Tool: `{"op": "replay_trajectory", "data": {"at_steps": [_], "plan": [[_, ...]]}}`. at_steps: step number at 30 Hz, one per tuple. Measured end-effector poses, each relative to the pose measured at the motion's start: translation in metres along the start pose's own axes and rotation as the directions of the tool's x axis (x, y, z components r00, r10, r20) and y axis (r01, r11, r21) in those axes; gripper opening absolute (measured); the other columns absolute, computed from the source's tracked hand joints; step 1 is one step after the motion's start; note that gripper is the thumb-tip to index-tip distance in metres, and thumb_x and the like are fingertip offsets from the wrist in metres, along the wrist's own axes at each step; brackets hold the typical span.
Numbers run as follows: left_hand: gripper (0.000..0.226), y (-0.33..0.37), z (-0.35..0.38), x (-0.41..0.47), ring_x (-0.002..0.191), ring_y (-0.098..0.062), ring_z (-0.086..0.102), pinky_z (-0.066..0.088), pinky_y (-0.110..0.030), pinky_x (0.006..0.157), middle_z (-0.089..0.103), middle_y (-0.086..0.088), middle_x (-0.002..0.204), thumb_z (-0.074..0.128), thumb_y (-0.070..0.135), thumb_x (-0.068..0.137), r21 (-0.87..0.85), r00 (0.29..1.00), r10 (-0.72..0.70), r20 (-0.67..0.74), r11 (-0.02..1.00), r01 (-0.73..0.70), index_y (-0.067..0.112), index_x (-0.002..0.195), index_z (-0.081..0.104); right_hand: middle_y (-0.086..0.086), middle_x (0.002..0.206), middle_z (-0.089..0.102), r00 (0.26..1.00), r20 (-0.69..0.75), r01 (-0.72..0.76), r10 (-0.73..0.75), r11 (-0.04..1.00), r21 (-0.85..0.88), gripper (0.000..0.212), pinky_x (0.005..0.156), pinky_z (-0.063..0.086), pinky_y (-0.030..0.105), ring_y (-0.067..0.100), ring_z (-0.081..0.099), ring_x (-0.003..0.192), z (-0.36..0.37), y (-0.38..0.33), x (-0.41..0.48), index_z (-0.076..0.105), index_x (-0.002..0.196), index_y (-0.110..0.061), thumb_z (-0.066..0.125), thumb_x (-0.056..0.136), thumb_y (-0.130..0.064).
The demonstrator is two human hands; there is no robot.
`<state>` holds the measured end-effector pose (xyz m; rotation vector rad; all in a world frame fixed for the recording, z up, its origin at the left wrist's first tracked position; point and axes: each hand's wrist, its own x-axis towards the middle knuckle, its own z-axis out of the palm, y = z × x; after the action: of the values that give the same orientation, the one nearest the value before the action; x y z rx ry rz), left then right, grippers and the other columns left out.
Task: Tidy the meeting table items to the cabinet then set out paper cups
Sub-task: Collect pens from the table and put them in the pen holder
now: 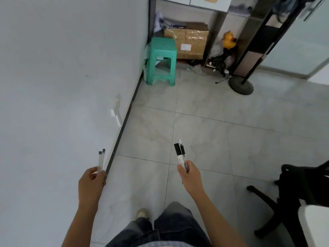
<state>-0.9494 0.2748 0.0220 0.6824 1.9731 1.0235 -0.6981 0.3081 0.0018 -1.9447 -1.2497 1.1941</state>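
My left hand (92, 182) is closed around two clear pens with dark caps (101, 160), which point up and away beside the white wall. My right hand (189, 172) grips a black-capped whiteboard marker and a white pen (180, 154) together, held over the grey tiled floor. Both arms reach forward at about waist height. The cabinet (210, 4) stands at the far end, with white doors above and an open space below. No meeting table or paper cups are in view.
A green plastic stool (162, 59) stands by the wall corner, in front of a taped cardboard box (190, 41). A black stand with a round base (241, 85) is to the right. An office chair (293, 193) sits at the lower right. A socket strip (115, 111) is on the wall.
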Motion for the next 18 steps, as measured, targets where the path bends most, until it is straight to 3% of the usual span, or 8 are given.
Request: {"op": "replay_trajectory", "data": {"at_steps": [7,11,14,18], "plan": [[0.026,0.044,0.060,0.061,0.064,-0.017,0.051,0.043,-0.027,0.062,0.057,-0.006,0.074,0.050,0.004,0.087,0.024,0.985,-0.016,0.172,1.000,0.013,-0.002,0.112,0.054,-0.004,0.054,0.034,0.986,-0.164,-0.038,0.035,0.999,-0.016,0.034,0.047,0.028,0.021,0.009,0.030,0.049,-0.027,-0.011,0.061,0.035,0.059,-0.020,0.053,0.087,-0.015],[0.017,0.095,0.114,0.107,0.068,-0.019,0.053,0.045,-0.034,0.075,0.058,-0.002,0.076,0.050,0.007,0.089,-0.002,0.972,0.068,0.227,0.998,-0.069,0.009,0.106,0.051,-0.002,0.053,0.034,0.974,-0.216,-0.064,0.075,0.996,0.056,0.035,0.048,0.029,0.025,0.011,0.030,0.049,-0.044,-0.021,0.120,0.037,0.057,-0.019,0.054,0.087,-0.013],[0.015,0.141,0.156,0.138,0.067,-0.019,0.053,0.044,-0.028,0.067,0.058,-0.001,0.077,0.050,0.007,0.088,-0.010,0.950,0.160,0.267,0.986,-0.164,0.016,0.099,0.048,-0.001,0.053,0.035,0.957,-0.277,-0.053,0.091,0.989,0.140,0.035,0.048,0.030,0.028,0.014,0.032,0.050,-0.064,-0.043,0.181,0.037,0.056,-0.016,0.053,0.086,-0.013],[0.016,0.192,0.201,0.172,0.066,-0.017,0.051,0.043,-0.021,0.061,0.057,-0.004,0.075,0.051,0.005,0.087,-0.054,0.935,0.233,0.267,0.972,-0.227,0.015,0.100,0.048,0.000,0.052,0.034,0.956,-0.292,0.051,-0.009,0.989,0.139,0.036,0.050,0.031,0.031,0.017,0.033,0.051,-0.089,-0.087,0.253,0.035,0.055,-0.017,0.054,0.085,-0.013]]}}
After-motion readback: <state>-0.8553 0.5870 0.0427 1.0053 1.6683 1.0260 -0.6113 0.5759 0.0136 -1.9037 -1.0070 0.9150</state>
